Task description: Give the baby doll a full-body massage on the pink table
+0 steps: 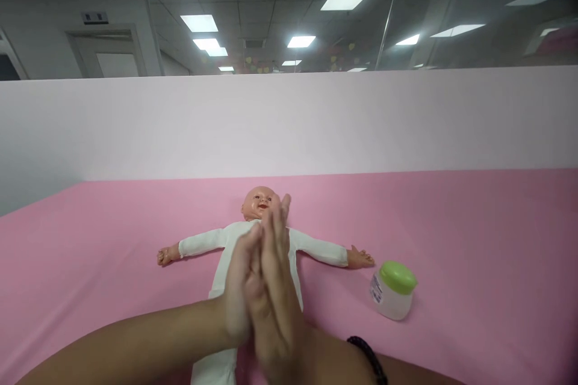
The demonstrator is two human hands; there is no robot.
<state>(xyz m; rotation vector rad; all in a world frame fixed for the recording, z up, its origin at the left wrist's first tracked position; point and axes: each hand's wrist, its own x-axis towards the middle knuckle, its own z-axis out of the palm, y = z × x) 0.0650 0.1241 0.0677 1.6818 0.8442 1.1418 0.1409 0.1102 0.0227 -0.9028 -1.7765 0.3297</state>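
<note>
A baby doll (262, 201) in a white outfit lies on its back with both arms spread wide. Above its torso, my left hand (238, 289) and my right hand (277, 295) meet palm against palm. The right fingers are stretched out and point up toward the doll's head. My left fingers are partly hidden and a little blurred, but look extended along the right palm. Nothing shows between the palms. Both hands and forearms cover much of the doll's middle and lower body. A dark braided bracelet (368, 358) circles my right wrist.
Right of the doll's open hand stands a small translucent jar (395, 304) with a green lid (398, 277). Pink fabric (474, 252) covers the surface. A white low wall (289, 123) runs along the back, with glass panes and ceiling lights beyond it.
</note>
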